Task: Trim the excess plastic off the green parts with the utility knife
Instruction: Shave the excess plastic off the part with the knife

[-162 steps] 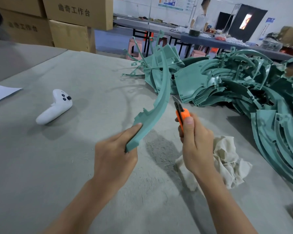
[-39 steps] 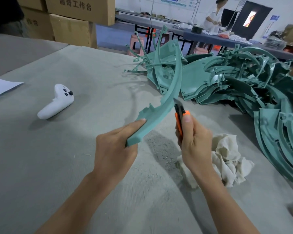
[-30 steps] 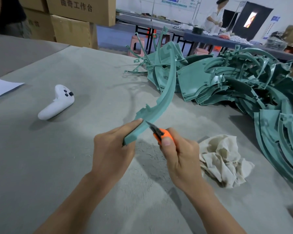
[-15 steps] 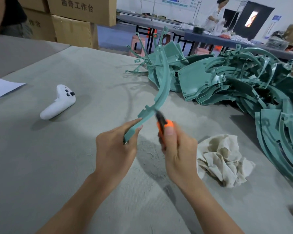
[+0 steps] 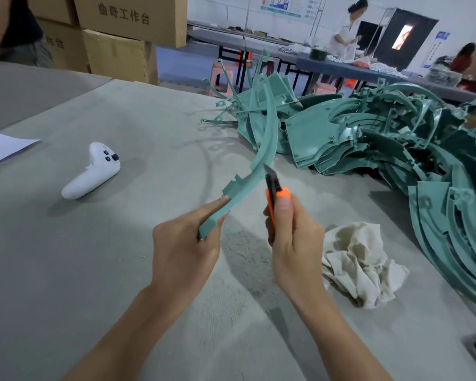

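My left hand (image 5: 186,253) grips the near end of a long curved green plastic part (image 5: 261,149), which rises up and away over the grey table. My right hand (image 5: 293,240) holds an orange utility knife (image 5: 274,193) upright, thumb on its slider. The blade tip lies against the part's right edge about a third of the way up. A big heap of similar green parts (image 5: 382,138) covers the table's right and far side.
A crumpled beige rag (image 5: 360,265) lies just right of my right hand. A white game controller (image 5: 92,171) rests at the left, a paper sheet (image 5: 0,145) beyond it. Cardboard boxes (image 5: 121,31) stand at the back left. People work at far tables.
The knife has slid up the part's right edge from near my left hand's fingers. The part is held a little higher and more upright than half a second ago.
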A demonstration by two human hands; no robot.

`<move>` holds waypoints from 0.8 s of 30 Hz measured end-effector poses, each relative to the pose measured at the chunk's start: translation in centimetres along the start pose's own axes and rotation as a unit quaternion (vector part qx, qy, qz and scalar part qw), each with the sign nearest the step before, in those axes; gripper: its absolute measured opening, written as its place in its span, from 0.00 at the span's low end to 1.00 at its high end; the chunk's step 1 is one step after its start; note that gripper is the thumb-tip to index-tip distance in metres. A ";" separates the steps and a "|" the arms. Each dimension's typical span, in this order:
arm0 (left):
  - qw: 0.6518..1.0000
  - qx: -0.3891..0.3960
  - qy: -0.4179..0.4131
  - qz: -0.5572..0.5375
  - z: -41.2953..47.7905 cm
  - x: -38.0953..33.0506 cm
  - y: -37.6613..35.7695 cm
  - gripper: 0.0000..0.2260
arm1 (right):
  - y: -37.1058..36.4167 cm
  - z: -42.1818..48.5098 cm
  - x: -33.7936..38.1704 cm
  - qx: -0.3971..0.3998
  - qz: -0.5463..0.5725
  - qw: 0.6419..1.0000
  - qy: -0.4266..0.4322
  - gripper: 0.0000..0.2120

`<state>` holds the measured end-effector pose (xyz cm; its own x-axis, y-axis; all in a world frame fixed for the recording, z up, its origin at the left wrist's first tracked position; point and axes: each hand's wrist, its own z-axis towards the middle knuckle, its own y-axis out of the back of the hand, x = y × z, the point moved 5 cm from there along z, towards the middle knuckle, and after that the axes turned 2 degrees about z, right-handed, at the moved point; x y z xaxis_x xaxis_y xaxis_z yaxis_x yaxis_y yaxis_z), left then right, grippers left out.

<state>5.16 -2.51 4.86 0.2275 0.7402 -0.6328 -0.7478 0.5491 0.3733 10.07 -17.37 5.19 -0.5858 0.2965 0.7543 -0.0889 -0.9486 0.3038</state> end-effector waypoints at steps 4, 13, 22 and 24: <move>0.999 -0.031 0.017 -0.008 -0.1 1.0 0.1 0.05 | -1.6 -1.6 1.3 0.089 -0.022 0.994 0.065 0.17; 1.000 -0.004 -0.017 -0.020 0.4 0.8 0.1 0.07 | 0.8 0.4 0.3 0.011 0.080 0.997 0.007 0.24; 0.988 0.082 0.055 -0.123 0.7 1.4 -0.7 0.19 | 4.9 3.5 -3.6 -0.034 -0.045 0.997 -0.046 0.26; 0.986 0.081 0.068 -0.129 0.6 1.6 -0.6 0.19 | 4.4 3.4 -3.2 -0.018 -0.051 0.998 -0.039 0.26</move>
<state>6.35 -1.45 4.02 0.3023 0.5154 -0.8018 -0.5646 0.7746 0.2851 14.29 -22.16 6.05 -0.5076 0.3989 0.7637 -0.1757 -0.9157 0.3615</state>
